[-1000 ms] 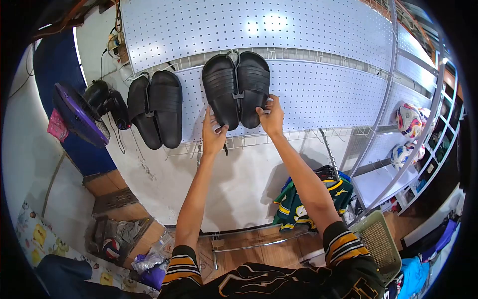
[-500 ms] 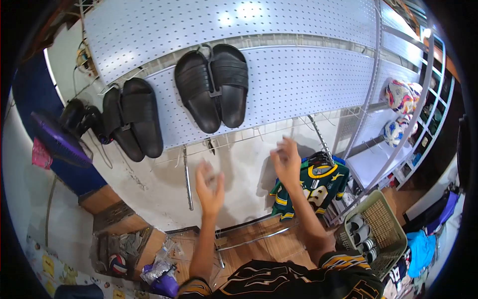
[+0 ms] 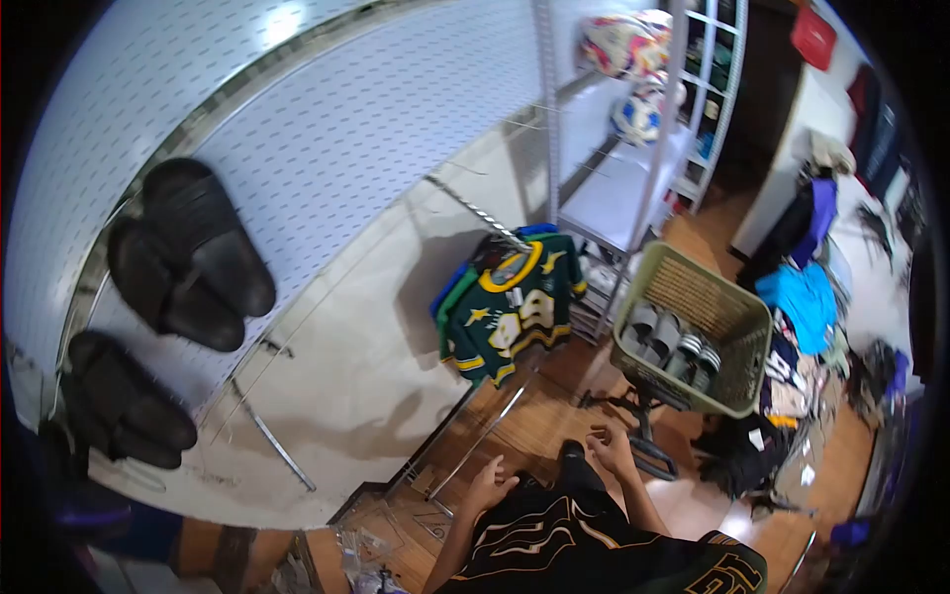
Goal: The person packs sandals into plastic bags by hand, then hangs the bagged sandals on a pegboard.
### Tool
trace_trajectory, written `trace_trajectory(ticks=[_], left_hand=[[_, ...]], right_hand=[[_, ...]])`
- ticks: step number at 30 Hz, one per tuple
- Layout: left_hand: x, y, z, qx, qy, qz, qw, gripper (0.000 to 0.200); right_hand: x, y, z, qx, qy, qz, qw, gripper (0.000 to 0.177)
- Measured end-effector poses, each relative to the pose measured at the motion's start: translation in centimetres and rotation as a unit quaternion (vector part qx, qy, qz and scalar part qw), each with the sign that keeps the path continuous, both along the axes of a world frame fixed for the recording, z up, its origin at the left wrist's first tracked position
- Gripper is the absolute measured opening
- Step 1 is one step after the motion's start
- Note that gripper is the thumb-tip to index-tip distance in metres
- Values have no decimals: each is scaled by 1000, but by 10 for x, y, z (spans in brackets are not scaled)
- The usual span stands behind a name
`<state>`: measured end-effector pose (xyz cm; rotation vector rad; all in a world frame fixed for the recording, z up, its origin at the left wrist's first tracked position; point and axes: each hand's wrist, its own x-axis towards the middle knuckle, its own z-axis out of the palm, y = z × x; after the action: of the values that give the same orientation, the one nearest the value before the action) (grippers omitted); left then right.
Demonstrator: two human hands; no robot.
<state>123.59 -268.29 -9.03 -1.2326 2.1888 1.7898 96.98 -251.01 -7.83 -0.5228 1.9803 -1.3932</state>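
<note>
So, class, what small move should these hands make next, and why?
Probably reach the right hand toward the slides in the basket and pick up a pair: both hands look empty, the right is the nearer to the basket, and two black pairs already hang at the pegboard.

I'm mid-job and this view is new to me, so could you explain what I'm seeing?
There's no machine here: these are a person's bare left hand and right hand. The camera is worn on the head, looking forward and down. An upper pair of black slides and a lower pair hang by an upright perforated panel. Green jerseys hang farther right, and beyond them a basket contains more footwear. Neither hand seems to have anything in its grip.
</note>
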Motion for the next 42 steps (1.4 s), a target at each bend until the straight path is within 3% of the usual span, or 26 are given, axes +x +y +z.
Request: trace_trajectory(ticks=[2,5,6,8,13,14,20,22,25,30,32,35,36,42], left_hand=[[-33,-12,17,-50,-16,-114,992,79],[-87,-22,50,-79,16,-197,977,76],[-105,-26,51,-76,13,-213,974,76],[-141,-30,48,-188,73,-279,939,71],[-241,-5,87,-120,92,-300,942,66],[-261,2,89,-81,95,-294,948,65],[-385,32,71,-38,78,-330,940,64],[-427,38,52,-34,84,-328,940,64],[-483,33,3,-43,76,-318,944,65],[-541,13,-90,-86,-60,-296,949,73],[-551,7,-118,-96,-119,-244,958,77],[-558,0,-147,-110,-195,-238,945,77],[-560,3,-147,-140,-220,-234,937,79],[-568,8,-181,-94,-302,-195,929,84]], right_hand=[[-5,16,14,-13,4,-67,998,26],[-20,32,20,-66,-19,-164,984,24],[-26,36,47,-37,-18,-180,983,23],[-42,48,47,-53,-23,-216,975,22],[-104,75,39,-103,22,-269,957,22],[-119,81,41,-107,-36,-283,952,24],[-231,99,-7,-91,-8,-316,944,24],[-269,100,-32,-76,-14,-326,942,25],[-314,91,-78,-27,-117,-342,932,29],[-347,66,-180,63,-209,-309,926,41],[-355,55,-166,139,-256,-290,912,58],[-346,40,-234,199,-212,-296,910,61],[-349,39,-217,218,-226,-282,907,71],[-348,27,-248,228,-264,-279,895,78]])
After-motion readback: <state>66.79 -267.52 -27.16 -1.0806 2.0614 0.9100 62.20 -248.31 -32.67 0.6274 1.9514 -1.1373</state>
